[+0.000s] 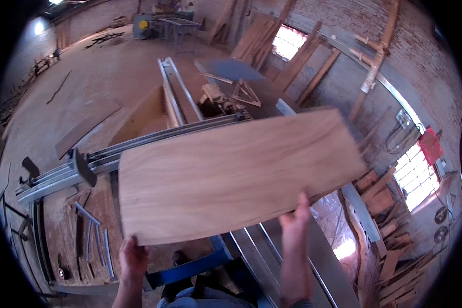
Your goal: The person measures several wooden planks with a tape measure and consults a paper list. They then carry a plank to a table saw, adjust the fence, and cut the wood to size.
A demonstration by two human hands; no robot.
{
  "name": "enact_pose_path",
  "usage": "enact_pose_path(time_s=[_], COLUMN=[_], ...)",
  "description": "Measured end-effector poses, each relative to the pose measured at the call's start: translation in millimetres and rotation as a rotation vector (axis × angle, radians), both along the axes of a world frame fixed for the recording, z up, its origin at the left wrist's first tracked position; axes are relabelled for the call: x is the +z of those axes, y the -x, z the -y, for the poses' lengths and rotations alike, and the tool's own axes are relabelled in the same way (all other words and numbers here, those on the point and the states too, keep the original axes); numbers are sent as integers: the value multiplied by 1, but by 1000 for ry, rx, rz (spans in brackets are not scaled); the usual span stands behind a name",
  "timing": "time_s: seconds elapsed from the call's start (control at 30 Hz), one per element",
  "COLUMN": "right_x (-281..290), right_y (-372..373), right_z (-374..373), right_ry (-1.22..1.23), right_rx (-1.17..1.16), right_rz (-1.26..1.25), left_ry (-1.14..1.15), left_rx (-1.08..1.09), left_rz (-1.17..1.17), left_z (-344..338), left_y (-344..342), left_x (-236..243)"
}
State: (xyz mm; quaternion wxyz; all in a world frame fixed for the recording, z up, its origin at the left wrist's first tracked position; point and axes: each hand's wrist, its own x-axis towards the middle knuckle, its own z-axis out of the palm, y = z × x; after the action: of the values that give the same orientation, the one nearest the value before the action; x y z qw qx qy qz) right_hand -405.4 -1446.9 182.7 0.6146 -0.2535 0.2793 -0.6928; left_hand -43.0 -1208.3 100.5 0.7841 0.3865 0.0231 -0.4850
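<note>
Over the grey metal saw table (pixel 313 256) you hold a wide, flat, light-brown wooden board (pixel 236 174), raised and tilted so its right end sits farther than its left. Your left hand (pixel 132 259) grips the near left corner, fingers curled on the edge. Your right hand (pixel 295 223) clasps the near edge toward the right, thumb on top. Beyond the board, long grey metal rails (pixel 138 141) run left to right, with wood offcuts (pixel 390 246) stacked at the right wall.

A board (pixel 236 174) lies over the metal rails (pixel 138 143), offcuts (pixel 390 246) right.
</note>
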Motion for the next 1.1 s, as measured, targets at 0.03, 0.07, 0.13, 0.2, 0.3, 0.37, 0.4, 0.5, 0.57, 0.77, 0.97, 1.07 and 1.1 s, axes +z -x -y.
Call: enact_pose_path(time_s=[0.03, 0.07, 0.13, 0.2, 0.3, 0.37, 0.4, 0.5, 0.57, 0.77, 0.97, 1.07, 1.1], right_x=[-17, -33, -92, -119, -144, -158, -157, -154, -157, -134, -146, -160, -160], right_y=[-11, -22, -22, -41, -62, -68, -74, -85, -88, -101, -92, -80, -76], right_z=[-10, -18, -19, -27, -38, -41, -42, -44, -43, -42, -35, -17, -8], right_ry=[-13, -24, -224, -334, -434, -384, -411, -477, -500, -614, -589, -471, -450], right_rx=[43, 86, 97, 130, 173, 225, 227, 241, 258, 238, 263, 310, 294], right_rz=[17, 40, 186, 226, 290, 306, 305, 307, 319, 281, 243, 282, 221], left_ry=[-1, 40, -131, -148, -82, -122, -115, -110, -240, -198, -174, -255, -281], left_rx=[38, 31, 41, 40, 41, 76, 71, 105, 187, 171, 77, 88, 127], left_rz=[66, 92, 43, 89, 124, 106, 126, 173, 8, -53, -124, -100, -89], left_z=[-15, -35, -51, -83, -104, -121, -129, -140, -146, -153, -164, -150, -137], left_y=[-7, -23, -30, -46, -55, -69, -70, -71, -65, -29, -17, -2, 5], left_x=[-7, -30, -39, -63, -64, -80, -79, -76, -62, -15, -16, -12, -12])
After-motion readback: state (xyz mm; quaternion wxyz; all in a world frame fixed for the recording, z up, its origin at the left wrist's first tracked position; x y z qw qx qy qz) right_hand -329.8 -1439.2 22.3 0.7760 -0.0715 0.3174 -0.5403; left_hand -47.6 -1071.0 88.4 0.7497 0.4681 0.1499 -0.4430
